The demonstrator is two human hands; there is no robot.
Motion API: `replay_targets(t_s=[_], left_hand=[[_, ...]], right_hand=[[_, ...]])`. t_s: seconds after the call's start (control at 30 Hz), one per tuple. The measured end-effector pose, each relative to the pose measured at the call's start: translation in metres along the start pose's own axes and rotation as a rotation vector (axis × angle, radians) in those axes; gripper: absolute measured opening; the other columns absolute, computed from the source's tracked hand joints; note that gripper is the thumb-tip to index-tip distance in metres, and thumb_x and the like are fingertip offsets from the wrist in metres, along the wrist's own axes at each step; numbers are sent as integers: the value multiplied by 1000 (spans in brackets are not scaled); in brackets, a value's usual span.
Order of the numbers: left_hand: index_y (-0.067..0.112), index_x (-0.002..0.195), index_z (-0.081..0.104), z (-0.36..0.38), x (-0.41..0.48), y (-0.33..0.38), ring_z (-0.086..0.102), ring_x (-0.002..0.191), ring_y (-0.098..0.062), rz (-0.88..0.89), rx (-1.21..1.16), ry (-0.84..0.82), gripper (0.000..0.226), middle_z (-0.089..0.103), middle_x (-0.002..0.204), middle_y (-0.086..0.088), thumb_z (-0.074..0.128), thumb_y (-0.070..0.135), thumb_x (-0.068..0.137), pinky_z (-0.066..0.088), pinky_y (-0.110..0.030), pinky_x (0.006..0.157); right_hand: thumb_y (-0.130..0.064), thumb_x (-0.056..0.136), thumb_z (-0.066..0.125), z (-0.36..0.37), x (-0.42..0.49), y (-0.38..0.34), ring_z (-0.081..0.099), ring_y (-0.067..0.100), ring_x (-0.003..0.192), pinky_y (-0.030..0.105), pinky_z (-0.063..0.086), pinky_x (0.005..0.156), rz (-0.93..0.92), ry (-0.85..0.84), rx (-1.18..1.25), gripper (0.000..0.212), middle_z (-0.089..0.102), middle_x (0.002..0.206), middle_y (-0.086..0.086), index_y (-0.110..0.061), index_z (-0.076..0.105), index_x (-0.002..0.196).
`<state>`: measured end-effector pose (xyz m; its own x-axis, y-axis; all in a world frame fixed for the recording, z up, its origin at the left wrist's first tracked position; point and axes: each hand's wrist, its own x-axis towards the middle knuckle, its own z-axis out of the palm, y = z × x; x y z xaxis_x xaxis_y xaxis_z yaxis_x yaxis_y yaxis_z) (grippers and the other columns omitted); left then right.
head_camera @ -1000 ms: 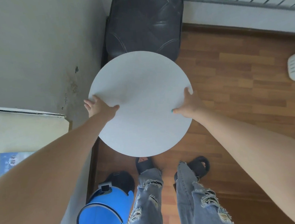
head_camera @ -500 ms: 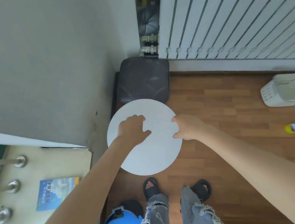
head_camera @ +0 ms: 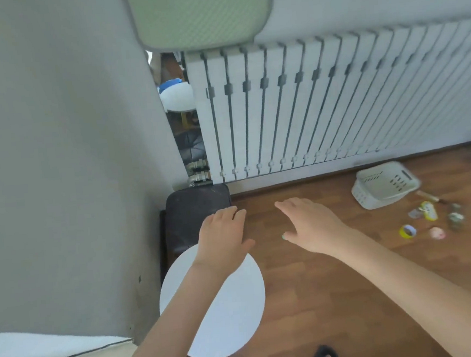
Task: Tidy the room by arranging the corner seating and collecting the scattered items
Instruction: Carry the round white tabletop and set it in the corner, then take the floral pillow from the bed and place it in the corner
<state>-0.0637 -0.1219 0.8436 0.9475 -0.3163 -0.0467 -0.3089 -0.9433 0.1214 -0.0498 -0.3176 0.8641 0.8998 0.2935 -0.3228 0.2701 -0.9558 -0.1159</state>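
Black padded seat point(head_camera: 192, 215) sits in the corner between the grey wall point(head_camera: 58, 164) and the slatted radiator cover point(head_camera: 308, 110), its long axis running along the wall toward the person, with the round white bench top point(head_camera: 219, 314) overlapping its near end. The left hand point(head_camera: 223, 235) is flat with straight fingers over both, contact unclear, while the right hand point(head_camera: 308, 226) hovers with spread fingers above the wooden floor point(head_camera: 308, 299), holding nothing. To the right a white basket point(head_camera: 384, 185) lies tilted beside small scattered items point(head_camera: 407, 231).

the round tabletop point(head_camera: 239, 313) was plain white. the cushioned stool point(head_camera: 191, 210) was blackish brown. the floor point(head_camera: 322, 298) showed warm brown planks. the slatted cover point(head_camera: 280, 113) was white with dark stripes. the basket point(head_camera: 382, 192) was off-white, the tape roll point(head_camera: 407, 231) yellow.
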Motion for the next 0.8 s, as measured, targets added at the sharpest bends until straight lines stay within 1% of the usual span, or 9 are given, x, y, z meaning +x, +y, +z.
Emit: replay_targets(t_s=[0.13,0.3,0.4,0.53,0.57,0.63,0.7,0.8], left_hand=[[20,139,41,-30,12,29,42,130,-18,86,19,74,59,45,142,3,55,48,89,32,-32,105],[22,143,36,-57,25,82,37,134,-17,252,28,134,64,39,147,4,54,51,89,32,-32,106],[22,144,34,-67,37,129,34,137,-18,368,38,153,65,36,149,3,54,51,90,31,-33,107],[20,142,38,-72,50,190,38,134,-20,460,59,150,64,40,146,1,56,49,89,33,-35,104],[20,142,38,-72,55,214,38,134,-20,493,70,156,64,40,145,1,56,49,88,33,-35,104],[21,143,37,-73,61,241,37,134,-19,535,65,162,64,40,145,2,56,50,88,32,-35,106],[22,144,34,-72,68,285,35,135,-18,609,73,180,65,38,146,3,54,50,89,30,-34,107],[22,146,31,-70,75,340,33,137,-18,674,80,169,67,35,149,3,53,50,90,27,-34,109]], right_hand=[[-39,94,56,-18,-35,16,32,21,140,36,37,108,45,84,9,72,29,156,1,-21,20,154],[-39,94,56,-33,-83,51,30,21,142,34,36,110,145,193,49,72,29,156,2,-21,20,154],[-40,94,56,-38,-117,86,29,20,143,33,34,109,243,253,67,73,27,156,2,-21,19,154],[-41,94,55,-37,-160,131,31,20,141,34,35,106,353,293,74,72,28,156,0,-22,19,154],[-41,94,55,-38,-177,149,32,20,139,34,35,106,384,309,73,72,29,154,-1,-23,20,153],[-41,94,55,-41,-194,170,33,21,138,34,34,107,419,322,62,71,31,153,0,-21,21,153],[-40,94,55,-42,-219,202,34,21,138,34,33,109,458,342,50,70,34,151,1,-19,22,152],[-40,93,56,-41,-248,242,34,21,137,32,31,109,497,362,44,70,35,150,2,-18,24,151]])
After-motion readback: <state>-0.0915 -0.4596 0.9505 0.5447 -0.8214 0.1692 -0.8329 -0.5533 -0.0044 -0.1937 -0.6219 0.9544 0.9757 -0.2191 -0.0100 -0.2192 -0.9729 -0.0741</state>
